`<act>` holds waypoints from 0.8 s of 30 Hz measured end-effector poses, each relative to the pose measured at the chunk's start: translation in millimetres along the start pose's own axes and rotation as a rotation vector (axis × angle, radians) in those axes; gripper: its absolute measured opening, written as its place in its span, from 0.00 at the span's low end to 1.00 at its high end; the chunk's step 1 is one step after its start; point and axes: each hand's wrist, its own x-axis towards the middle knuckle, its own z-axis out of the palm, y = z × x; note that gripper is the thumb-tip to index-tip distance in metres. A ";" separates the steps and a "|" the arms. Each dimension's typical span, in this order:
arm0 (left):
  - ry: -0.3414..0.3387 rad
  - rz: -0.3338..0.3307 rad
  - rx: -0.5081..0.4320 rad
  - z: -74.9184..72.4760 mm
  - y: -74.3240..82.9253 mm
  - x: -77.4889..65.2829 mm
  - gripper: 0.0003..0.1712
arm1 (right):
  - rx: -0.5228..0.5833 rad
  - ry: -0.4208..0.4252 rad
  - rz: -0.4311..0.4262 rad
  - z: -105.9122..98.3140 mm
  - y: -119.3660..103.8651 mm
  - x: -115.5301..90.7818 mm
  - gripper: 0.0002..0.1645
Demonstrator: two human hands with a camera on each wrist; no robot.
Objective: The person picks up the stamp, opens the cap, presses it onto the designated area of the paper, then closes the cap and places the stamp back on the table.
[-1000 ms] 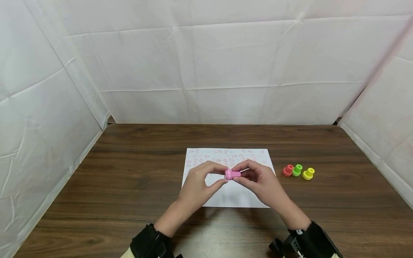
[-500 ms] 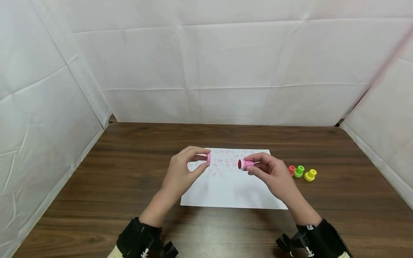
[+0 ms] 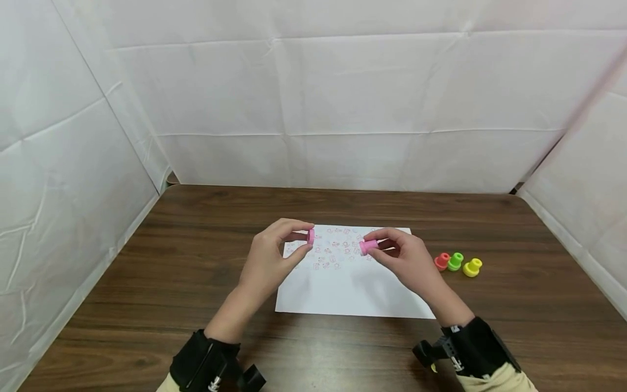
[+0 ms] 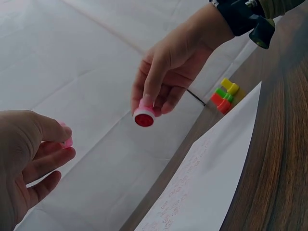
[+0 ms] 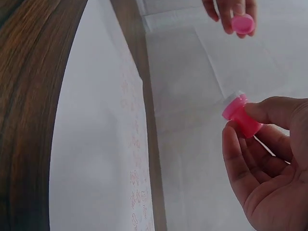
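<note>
My left hand (image 3: 270,256) pinches a small round pink cap (image 3: 311,236) between thumb and fingertips, over the left part of a white sheet of paper (image 3: 343,294). Across from it, my right hand (image 3: 404,261) holds a pink stamp (image 3: 368,246) by its handle. In the left wrist view the stamp's red face (image 4: 144,120) is bare, with a white ring round it. The cap's round hollow side (image 5: 243,23) shows in the right wrist view. Rows of small red stamped prints (image 3: 338,247) cover the upper part of the paper.
Red (image 3: 442,262), green (image 3: 455,262) and yellow (image 3: 472,267) stamps stand close together to the right of the paper on the dark wooden table (image 3: 196,272). White cloth (image 3: 343,81) hangs behind the table and along both sides.
The cap came off the stamp and the hands moved apart, my left hand going left and up with the cap. My right hand has since turned the stamp's face away from the head view.
</note>
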 end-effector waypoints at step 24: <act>0.022 0.013 0.026 -8.5 -1.0 2.3 0.18 | -0.424 -0.204 -0.086 33.2 -3.8 34.9 0.06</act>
